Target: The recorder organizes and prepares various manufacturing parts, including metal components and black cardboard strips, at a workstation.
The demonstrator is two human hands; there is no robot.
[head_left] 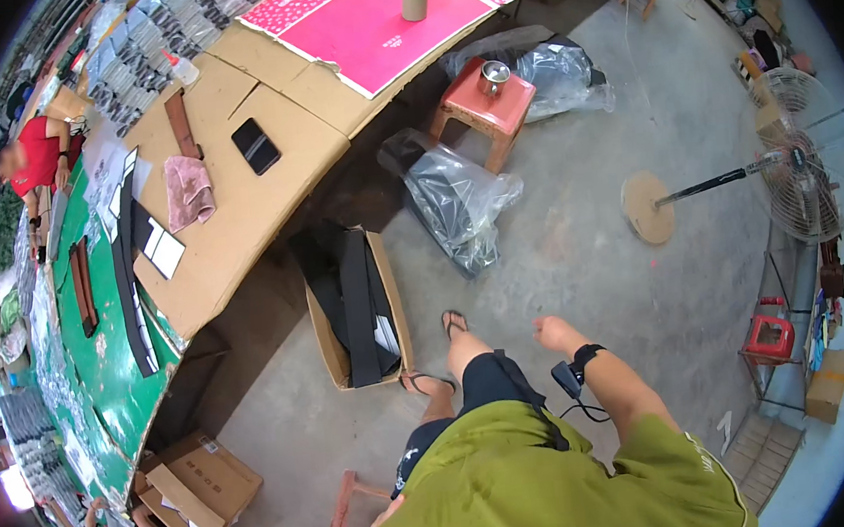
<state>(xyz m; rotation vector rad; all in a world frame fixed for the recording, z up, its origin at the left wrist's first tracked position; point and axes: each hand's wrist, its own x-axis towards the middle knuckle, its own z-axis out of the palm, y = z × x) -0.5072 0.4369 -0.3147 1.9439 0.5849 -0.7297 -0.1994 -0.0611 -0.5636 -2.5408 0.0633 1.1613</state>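
Black strips (359, 314) were kept in an open carton (395, 291) left of centre, presumably for containment; the right hand (554, 333) was held loosely half-curled, apparently empty, while grip by the left hand (391, 512), mostly hidden, could not be told.

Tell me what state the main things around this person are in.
Phone: flat, screen dark
Pink cloth: rumpled
Metal cup: upright on the red stool
Long box: open, dark strips inside
Lower-left box: flaps open
Fan: standing; spinning or not, unclear
Right hand: seems empty; finger pose unclear
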